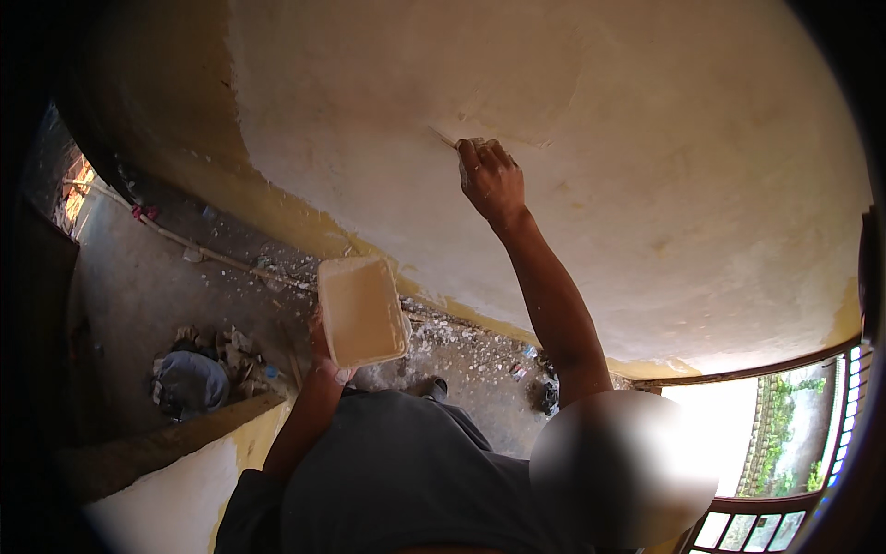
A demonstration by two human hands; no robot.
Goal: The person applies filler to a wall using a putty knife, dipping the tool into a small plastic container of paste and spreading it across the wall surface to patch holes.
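Note:
My right hand (491, 180) is raised against the plastered wall (646, 166), its fingers closed on a thin scraper (443, 137) whose blade lies at the pale, patchy surface. My left hand (329, 351) holds a rectangular plastic container (362, 309) with smooth cream paste inside, low beside the wall. Part of that hand is hidden behind the container. Yellow older paint shows along the wall's left and lower edges.
A speckled concrete floor (120, 286) has debris and a long pole (231, 263) along the wall. A dark bundle (189, 383) lies among scraps beside a low partition (175, 475) at lower left. A bright window (784, 434) is at right.

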